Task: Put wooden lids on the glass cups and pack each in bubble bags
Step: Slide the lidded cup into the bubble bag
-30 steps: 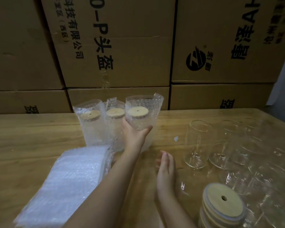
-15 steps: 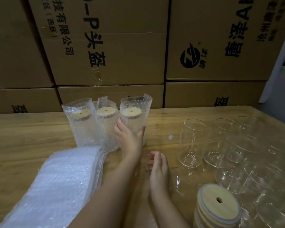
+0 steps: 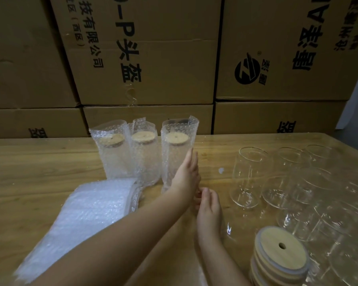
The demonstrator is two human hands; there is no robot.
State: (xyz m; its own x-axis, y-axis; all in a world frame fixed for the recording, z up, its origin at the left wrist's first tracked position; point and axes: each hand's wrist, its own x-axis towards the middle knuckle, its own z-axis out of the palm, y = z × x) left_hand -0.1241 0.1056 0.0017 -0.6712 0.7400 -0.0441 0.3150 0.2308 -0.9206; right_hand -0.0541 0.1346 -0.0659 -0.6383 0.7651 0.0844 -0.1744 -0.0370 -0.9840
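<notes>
Three bagged cups (image 3: 145, 159) with wooden lids stand in a row at the back of the surface (image 3: 39, 172). The left grip (image 3: 186, 176) lays straight fingers against the rightmost bagged cup (image 3: 174, 157), clasping nothing. The right grip (image 3: 209, 205) rests just beside it, loosely curled and empty. Bare glass cups (image 3: 248, 178) stand to the right, a lid stack (image 3: 281, 252) in front of them, and spare bubble bags (image 3: 91, 213) lie on the left.
</notes>
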